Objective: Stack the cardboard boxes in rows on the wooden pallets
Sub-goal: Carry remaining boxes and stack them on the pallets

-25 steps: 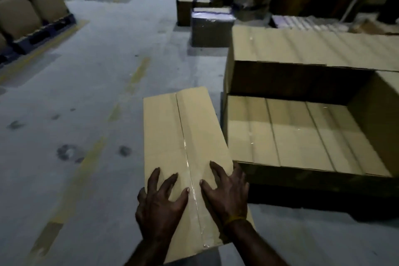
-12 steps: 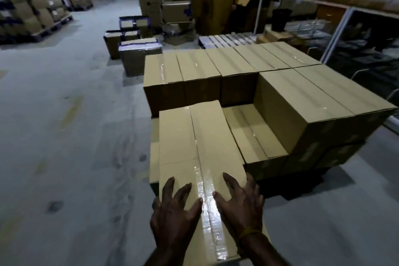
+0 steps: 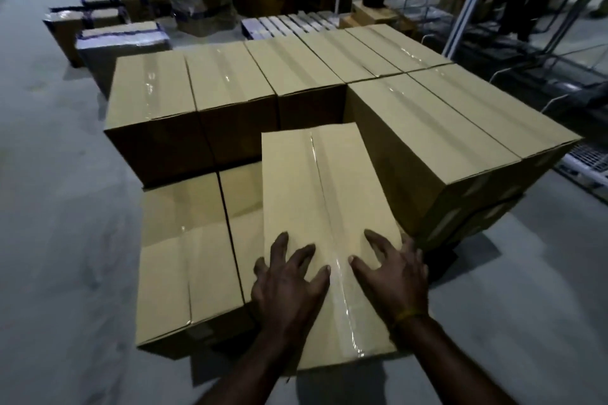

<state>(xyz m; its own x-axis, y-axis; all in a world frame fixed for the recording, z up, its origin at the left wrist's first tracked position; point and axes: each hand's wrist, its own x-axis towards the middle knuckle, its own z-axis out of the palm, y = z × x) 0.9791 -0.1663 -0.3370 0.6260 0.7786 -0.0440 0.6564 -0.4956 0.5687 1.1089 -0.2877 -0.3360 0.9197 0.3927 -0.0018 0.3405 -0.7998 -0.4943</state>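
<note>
A long taped cardboard box lies lengthwise over the lower layer of the stack, its near end overhanging toward me. My left hand and my right hand press flat on its top near end, fingers spread, one on each side of the tape seam. To its left the lower-layer boxes show their tops. A back row of upper boxes runs across, and two upper boxes stand directly right of the held box. The pallet under the stack is hidden.
Grey concrete floor spreads left and in front. Wrapped cartons sit on the floor behind the stack at left. More boxes and dark shelving with a metal frame stand at the back right.
The box has travelled from beside the stack to above its lower layer, sliding into the gap by the right-hand upper boxes. Both hands stayed pressed on its near end.
</note>
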